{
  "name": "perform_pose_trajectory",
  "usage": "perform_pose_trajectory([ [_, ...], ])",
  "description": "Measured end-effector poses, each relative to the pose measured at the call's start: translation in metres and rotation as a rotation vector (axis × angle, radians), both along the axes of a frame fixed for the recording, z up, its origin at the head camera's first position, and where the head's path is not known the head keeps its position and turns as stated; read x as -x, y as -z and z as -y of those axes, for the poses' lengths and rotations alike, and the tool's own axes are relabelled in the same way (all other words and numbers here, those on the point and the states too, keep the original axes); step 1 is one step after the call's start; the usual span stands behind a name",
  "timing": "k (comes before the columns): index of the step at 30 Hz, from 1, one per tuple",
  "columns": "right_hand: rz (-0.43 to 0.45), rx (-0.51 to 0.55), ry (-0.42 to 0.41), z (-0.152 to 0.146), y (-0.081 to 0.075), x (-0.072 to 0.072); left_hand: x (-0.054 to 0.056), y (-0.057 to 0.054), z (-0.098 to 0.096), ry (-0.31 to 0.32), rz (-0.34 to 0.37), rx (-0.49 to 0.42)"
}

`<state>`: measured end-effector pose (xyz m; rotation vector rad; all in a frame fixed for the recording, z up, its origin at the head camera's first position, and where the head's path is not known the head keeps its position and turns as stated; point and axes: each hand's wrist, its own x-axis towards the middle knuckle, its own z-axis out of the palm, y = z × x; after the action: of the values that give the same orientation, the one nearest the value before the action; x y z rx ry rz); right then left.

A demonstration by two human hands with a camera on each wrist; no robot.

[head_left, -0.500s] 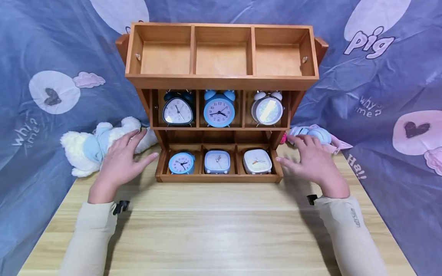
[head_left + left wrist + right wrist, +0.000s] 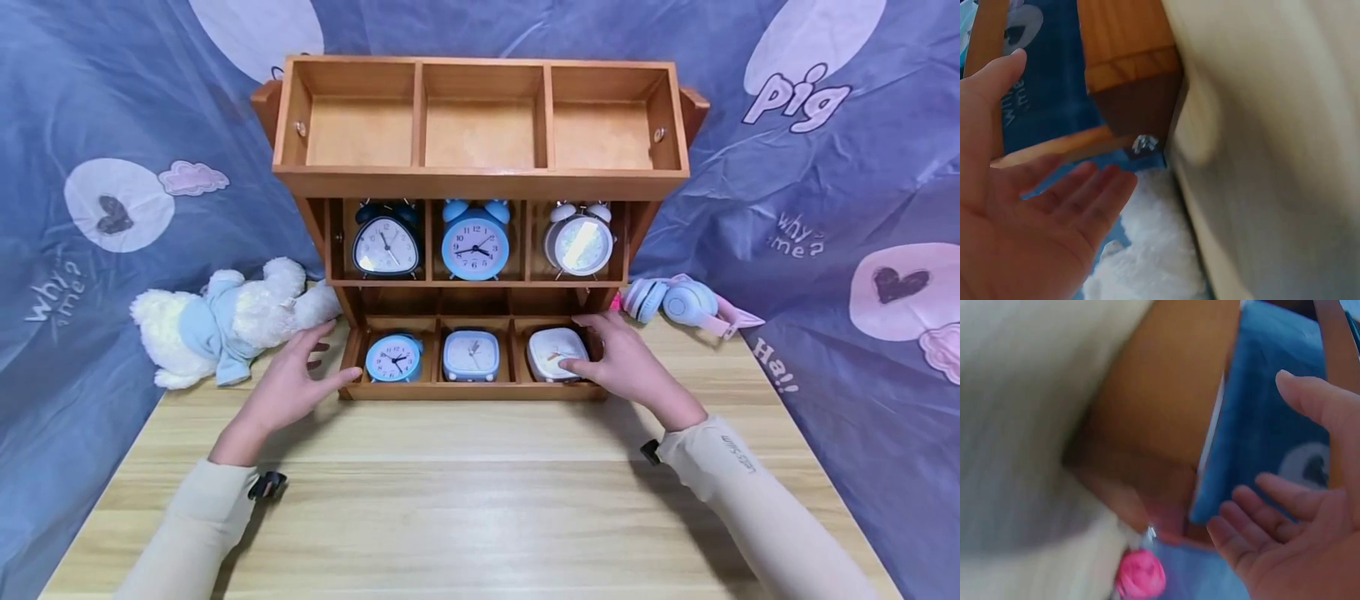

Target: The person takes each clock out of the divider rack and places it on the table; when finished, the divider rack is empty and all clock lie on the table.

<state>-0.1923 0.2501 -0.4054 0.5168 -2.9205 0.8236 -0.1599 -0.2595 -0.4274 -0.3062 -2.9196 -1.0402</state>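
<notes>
A three-tier wooden rack (image 2: 480,185) stands at the back of the table. In the head view, my left hand (image 2: 288,396) is by the rack's lower left end, its thumb tip near the side and fingers spread. At the lower right end, my right hand (image 2: 633,362) reaches over the side, thumb in front of the white square clock (image 2: 551,343); contact is unclear. A pale blue square clock (image 2: 471,356) and a round blue clock (image 2: 393,358) share that bottom tier. Both wrist views show spread fingers beside the rack's ends, with nothing held.
Three twin-bell clocks, including a blue one (image 2: 476,246), fill the middle tier. A white plush toy (image 2: 255,321) lies behind my left hand. Headphones (image 2: 686,300) sit behind my right, near a pink ball-like thing (image 2: 1141,574). Blue patterned cloth (image 2: 862,192) hangs around the table.
Both hands have moved inward and slightly down toward the rack's lower ends. The right thumb now overlaps the white square clock, and the headphones show more fully. The clocks stay in their compartments.
</notes>
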Motion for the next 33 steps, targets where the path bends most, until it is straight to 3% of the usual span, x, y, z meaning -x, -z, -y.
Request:
perform_pose_trajectory([
  [8, 0.084, 0.066, 0.078, 0.027, 0.012, 0.005, -0.001, 0.008, -0.006, 0.02, 0.113, -0.036],
  [15, 0.11, 0.052, 0.117, 0.037, 0.016, 0.008, 0.002, 0.014, -0.008, 0.038, 0.106, 0.006],
  [23, 0.123, -0.019, 0.101, 0.043, 0.017, 0.01, 0.004, 0.015, -0.012, 0.01, 0.119, 0.054],
  [33, 0.132, -0.046, 0.115, 0.045, 0.018, 0.011, 0.005, 0.016, -0.014, 0.004, 0.143, 0.052],
])
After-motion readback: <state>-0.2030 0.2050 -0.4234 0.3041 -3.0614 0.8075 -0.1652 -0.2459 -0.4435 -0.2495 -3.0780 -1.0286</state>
